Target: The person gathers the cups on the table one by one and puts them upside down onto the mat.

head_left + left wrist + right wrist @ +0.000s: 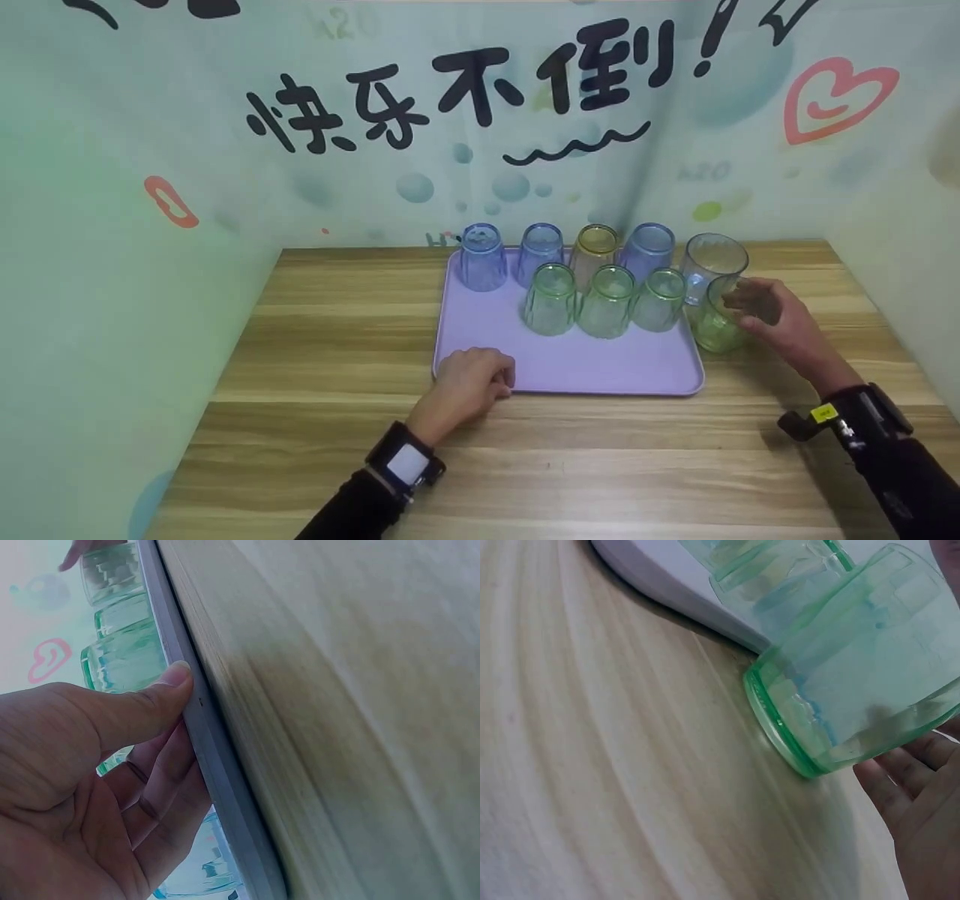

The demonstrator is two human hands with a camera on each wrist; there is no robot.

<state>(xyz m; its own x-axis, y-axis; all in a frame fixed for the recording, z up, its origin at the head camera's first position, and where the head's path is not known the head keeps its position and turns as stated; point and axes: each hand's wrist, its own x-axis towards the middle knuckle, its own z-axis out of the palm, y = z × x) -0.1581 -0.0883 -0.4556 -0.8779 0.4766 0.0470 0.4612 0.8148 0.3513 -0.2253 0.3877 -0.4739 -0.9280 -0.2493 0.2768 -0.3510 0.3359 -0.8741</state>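
A green-tinted glass (716, 334) stands upright on the table beside the tray's right edge, its thick base down. My right hand (784, 322) holds it near the rim, thumb on one side and fingers on the other; in the right wrist view, fingers (919, 772) lie along the side of the glass (855, 667). At the front left of the lilac tray (600, 371), my left hand (474, 379) holds the rim. The left wrist view shows the thumb (169, 686) on the tray rim (214, 742) and bent fingers beyond it.
On the tray, three green glasses (607, 304) stand upside down in front of a back row of blue glasses (482, 259) and an amber one (596, 251). A clear glass (716, 255) stands upright behind the held one. A printed backdrop (360, 195) rises behind the wooden table (322, 337).
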